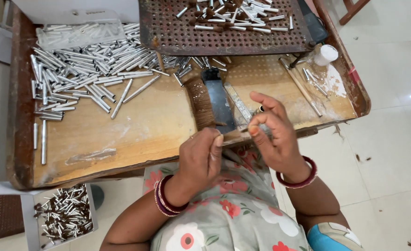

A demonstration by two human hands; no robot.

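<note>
We see the left hand [204, 155] curled tight, fingers pinching a small tuft of brown bristle [231, 135] at the near edge of the wooden worktop [135, 130]. The right hand [275, 135] is half open, its thumb and forefinger meeting at the tuft's other end, where a small metal tube [260, 109] seems to sit; the remaining fingers spread loosely. Just beyond the hands lie a bundle of brown fibre [201, 104] and a dark flat blade [219, 100]. Silver tubes [84, 65] are heaped far left.
</note>
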